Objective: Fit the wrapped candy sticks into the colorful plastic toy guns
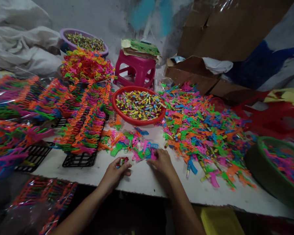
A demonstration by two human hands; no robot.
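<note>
The person's left hand rests on the white bench with its grip curled shut around a few small wrapped candy tubes, their ends just showing between thumb and fingers. The right hand lies flat at the near edge of a small heap of plastic toy pistols, fingertips touching a pink one; whether its grip has closed on that piece cannot be told from here.

The step in hand looks like pairing a tube with a pistol. It would go best if the right hand lifts one pistol clear of its neighbours before the hands meet, since the pieces lie tangled and would likely drag each other along. The left hand would do well to loosen only enough to free one tube, or the rest may scatter.

Beyond the heap sits a red basin full of such tubes, and to its right a broad spread of loose pistols. On the left, finished rows are stacked on black grid trays. A green basin stands at the right edge, a pink stool and a purple bowl behind, with cardboard boxes against a grey wall.
</note>
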